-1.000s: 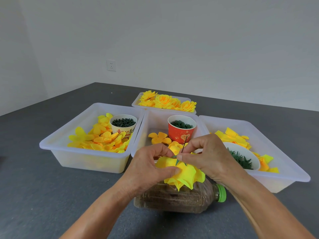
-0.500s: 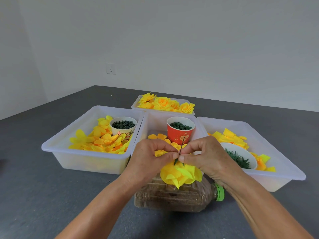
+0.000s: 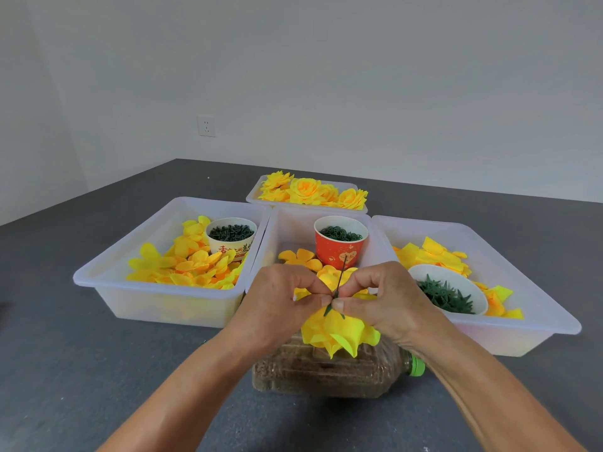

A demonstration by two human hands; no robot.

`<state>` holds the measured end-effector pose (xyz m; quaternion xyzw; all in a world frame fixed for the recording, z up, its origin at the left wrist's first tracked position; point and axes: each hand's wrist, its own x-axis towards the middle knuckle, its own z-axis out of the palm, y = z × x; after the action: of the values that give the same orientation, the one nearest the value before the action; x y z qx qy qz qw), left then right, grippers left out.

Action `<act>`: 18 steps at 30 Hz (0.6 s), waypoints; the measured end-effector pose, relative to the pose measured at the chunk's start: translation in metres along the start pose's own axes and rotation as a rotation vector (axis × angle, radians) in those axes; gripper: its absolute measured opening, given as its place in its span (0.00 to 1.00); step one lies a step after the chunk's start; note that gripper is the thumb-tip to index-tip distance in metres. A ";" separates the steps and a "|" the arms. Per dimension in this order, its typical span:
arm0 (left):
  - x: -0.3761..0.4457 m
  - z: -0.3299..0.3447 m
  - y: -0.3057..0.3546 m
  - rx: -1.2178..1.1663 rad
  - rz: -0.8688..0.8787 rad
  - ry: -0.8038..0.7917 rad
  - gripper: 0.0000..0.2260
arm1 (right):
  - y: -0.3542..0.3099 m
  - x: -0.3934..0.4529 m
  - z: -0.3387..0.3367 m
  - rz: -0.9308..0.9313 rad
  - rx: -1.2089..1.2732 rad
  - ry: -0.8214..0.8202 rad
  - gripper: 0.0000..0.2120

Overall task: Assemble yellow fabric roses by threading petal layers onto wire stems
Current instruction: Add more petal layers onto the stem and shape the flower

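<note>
We look down at our own two hands, meeting just above a brown-filled plastic bottle [image 3: 321,373] that lies on its side on the dark grey table [image 3: 98,370]. Our left hand [image 3: 277,301] and right hand [image 3: 385,298] both curl thumb and forefinger into a pinch at the same spot, where a thin dark wire stem [image 3: 341,277] rises out of a half-built yellow rose [image 3: 336,331]. The petals hang below our fingertips, with a small green leafy piece [image 3: 329,309] sitting on top of them. We judge the fabric very light, soft and easily crumpled, so the firm hold belongs on the wire, which looks stiff but slender enough to bend; the petals want only gentle pressure close to their centre hole. Beyond our hands stand three white bins: the left bin [image 3: 107,275] holds loose petals, the middle bin [image 3: 270,230] a red cup [image 3: 339,252], the right bin [image 3: 548,308] a white bowl [image 3: 479,298] of green pieces. Finished roses [image 3: 310,190] fill a tray behind.
</note>
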<state>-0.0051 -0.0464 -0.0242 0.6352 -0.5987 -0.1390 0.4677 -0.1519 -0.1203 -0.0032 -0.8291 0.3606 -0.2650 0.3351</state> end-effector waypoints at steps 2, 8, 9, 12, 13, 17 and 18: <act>0.000 -0.001 0.002 0.015 0.020 -0.006 0.03 | 0.000 -0.001 -0.002 0.025 0.040 -0.010 0.09; -0.003 0.001 0.003 -0.023 0.062 0.056 0.03 | 0.000 0.001 -0.009 0.063 0.170 -0.052 0.08; -0.003 0.002 0.003 -0.027 0.065 0.063 0.04 | 0.000 0.001 -0.009 0.057 0.177 -0.039 0.07; -0.003 0.001 0.003 -0.007 0.082 0.058 0.04 | 0.005 0.001 -0.005 0.029 0.175 -0.003 0.07; -0.002 0.001 0.002 0.002 0.089 0.051 0.04 | 0.006 0.001 -0.003 0.018 0.181 0.003 0.08; -0.002 0.003 -0.001 -0.017 0.115 0.059 0.02 | 0.013 -0.002 0.004 -0.074 0.192 0.082 0.15; -0.003 0.004 -0.001 -0.031 0.121 0.062 0.02 | 0.014 -0.003 0.005 -0.110 0.163 0.105 0.16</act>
<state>-0.0077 -0.0455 -0.0283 0.5944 -0.6190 -0.1001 0.5035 -0.1559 -0.1236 -0.0180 -0.8027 0.3089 -0.3544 0.3668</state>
